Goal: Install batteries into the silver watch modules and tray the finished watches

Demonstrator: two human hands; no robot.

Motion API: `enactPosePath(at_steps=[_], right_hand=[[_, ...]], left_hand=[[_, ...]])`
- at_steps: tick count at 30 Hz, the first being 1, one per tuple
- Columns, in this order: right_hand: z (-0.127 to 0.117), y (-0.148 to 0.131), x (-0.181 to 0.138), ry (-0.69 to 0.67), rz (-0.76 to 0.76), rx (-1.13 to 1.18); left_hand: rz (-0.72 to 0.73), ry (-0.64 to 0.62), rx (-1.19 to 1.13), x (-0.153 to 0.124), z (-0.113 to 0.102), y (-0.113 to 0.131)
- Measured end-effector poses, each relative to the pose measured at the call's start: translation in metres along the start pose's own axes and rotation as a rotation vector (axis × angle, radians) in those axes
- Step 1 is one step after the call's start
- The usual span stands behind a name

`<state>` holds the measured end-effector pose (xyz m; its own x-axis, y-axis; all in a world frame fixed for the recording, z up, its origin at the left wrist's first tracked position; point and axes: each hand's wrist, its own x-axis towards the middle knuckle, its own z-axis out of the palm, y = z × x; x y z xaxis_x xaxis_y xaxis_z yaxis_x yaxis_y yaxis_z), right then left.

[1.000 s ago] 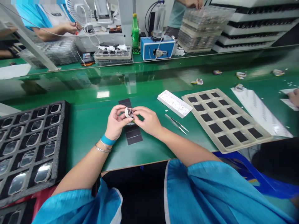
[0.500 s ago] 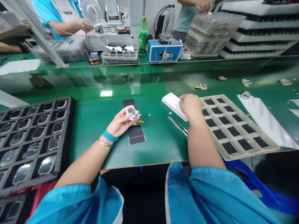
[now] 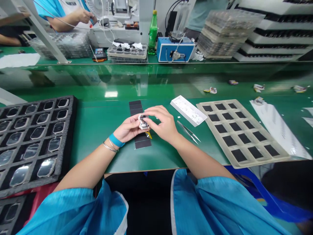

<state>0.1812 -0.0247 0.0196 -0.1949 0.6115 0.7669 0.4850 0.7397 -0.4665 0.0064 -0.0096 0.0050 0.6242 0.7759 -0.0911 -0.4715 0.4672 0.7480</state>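
Note:
My left hand pinches a small white watch module with bare electronics facing up. A yellow flex tail hangs below it. Over the module's upper right side, my right hand has its thumb and index finger brought in on it; whatever sits between those fingertips is hidden. Under both hands lies a row of black strips on the green bench. Metal tweezers rest right of my right hand. Beyond them is a white box with many tiny white pieces inside.
A black foam tray of watch faces stands at left. To the right is a cream tray with black pads, then a white sheet. Small modules lie farther back. A co-worker's hands are across the bench.
My right hand has come from the white box leftward to the module in my left hand. The box and tweezers are now uncovered. The module is tilted differently.

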Motion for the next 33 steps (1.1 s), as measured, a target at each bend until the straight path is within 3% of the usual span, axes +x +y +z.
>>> enactPosePath(at_steps=[11,26,33], right_hand=[[-0.0015,0.0019,0.0001,0.055,-0.163,-0.105],[-0.0047,0.0036,0.0016,-0.043,-0.112,-0.143],[-0.0013,-0.0023,0.0005,0.020,-0.117,-0.112]], left_hand=[[0.124,0.083,0.109,0.0007,0.0009,-0.0041],[0.149,0.108,0.154,-0.0009,0.0075,-0.0033],[0.209,0.122,0.174,-0.0009,0.0072,-0.0007]])
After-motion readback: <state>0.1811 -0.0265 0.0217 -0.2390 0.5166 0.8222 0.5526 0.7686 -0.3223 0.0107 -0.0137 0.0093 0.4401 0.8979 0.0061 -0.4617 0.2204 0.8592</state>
